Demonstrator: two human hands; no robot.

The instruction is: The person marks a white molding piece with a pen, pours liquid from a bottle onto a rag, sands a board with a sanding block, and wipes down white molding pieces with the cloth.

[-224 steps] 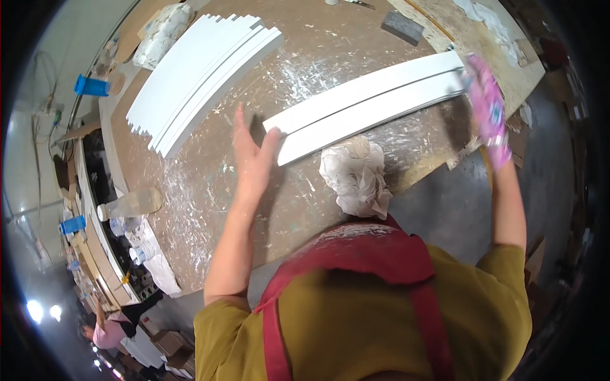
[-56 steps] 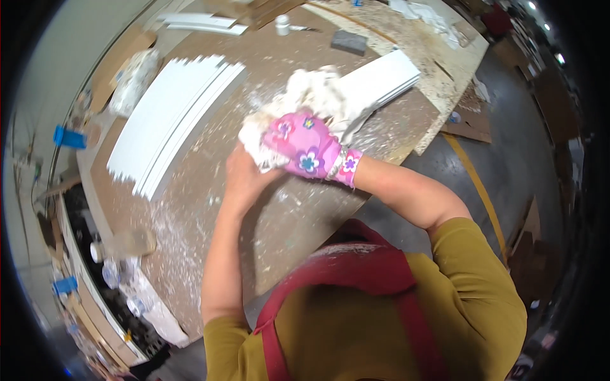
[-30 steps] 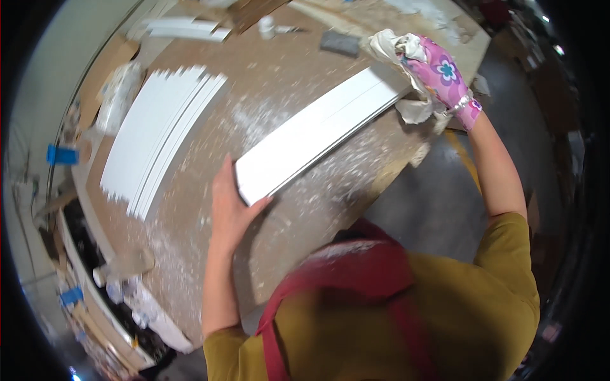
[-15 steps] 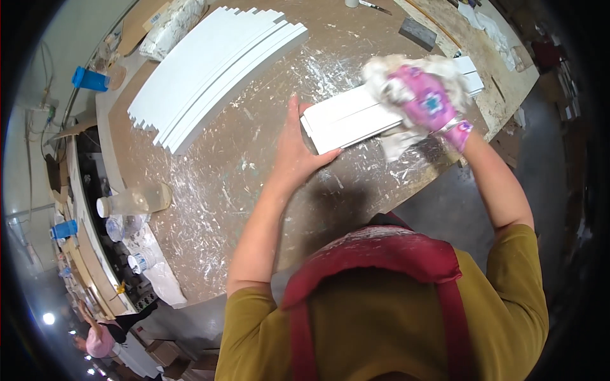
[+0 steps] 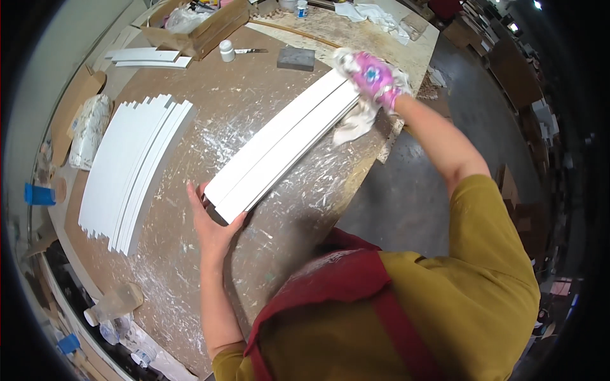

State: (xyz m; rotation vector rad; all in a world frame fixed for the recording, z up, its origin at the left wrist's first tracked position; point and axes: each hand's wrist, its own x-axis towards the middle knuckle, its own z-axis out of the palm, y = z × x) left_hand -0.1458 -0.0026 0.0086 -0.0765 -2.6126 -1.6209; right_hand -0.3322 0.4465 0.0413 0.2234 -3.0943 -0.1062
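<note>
A small stack of long white boards [image 5: 286, 146] lies slantwise on the brown table. My bare left hand [image 5: 215, 227] grips its near end, with the thumb on one side and the fingers on the other. In a pink and purple patterned glove, my right hand [image 5: 375, 77] presses a crumpled white cloth [image 5: 357, 122] onto the far end of the boards. The cloth covers that end and hangs over its side. To the left, more white strips [image 5: 130, 168] lie side by side in a fanned row with uneven ends.
Paint marks cover the worktable [image 5: 171, 273]. Beyond the boards are a grey block [image 5: 296, 59], a small white jar [image 5: 227, 51] and a cardboard box [image 5: 203, 32] of odds and ends. A clear bottle [image 5: 115, 303] lies at the lower left, and a blue cup [image 5: 40, 194] at the left edge.
The view has turned, so the boards appear lower and more slanted. My right hand has slid the cloth to their far end, uncovering more white surface. My left hand still grips the near end.
</note>
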